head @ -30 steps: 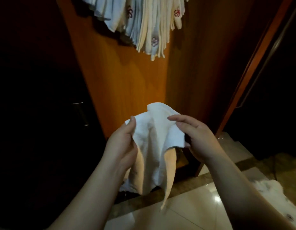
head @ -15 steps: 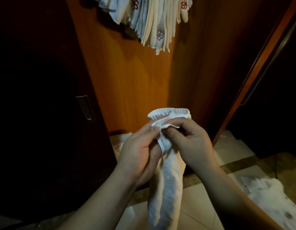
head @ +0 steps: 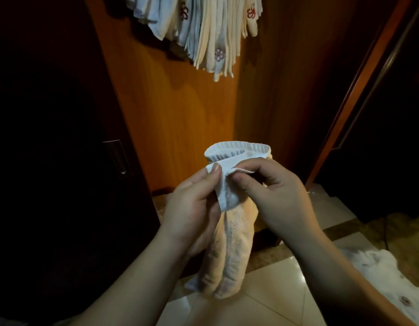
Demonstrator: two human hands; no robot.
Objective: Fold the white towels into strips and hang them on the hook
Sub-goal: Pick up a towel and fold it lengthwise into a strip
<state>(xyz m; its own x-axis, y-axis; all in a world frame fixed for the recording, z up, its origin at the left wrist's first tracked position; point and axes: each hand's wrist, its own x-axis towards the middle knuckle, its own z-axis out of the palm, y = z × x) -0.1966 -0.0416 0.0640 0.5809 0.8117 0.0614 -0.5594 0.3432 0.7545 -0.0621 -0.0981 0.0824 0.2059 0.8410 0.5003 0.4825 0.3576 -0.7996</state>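
The left hand and right hand pinch the top of a white towel, gathered into a strip hanging lengthwise below them (no legible writing). Above the hands hang folded towels with embroidered flower motifs.

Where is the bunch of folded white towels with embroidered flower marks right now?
In the head view, the bunch of folded white towels hangs at top centre against the orange wooden panel, above the left hand and right hand.
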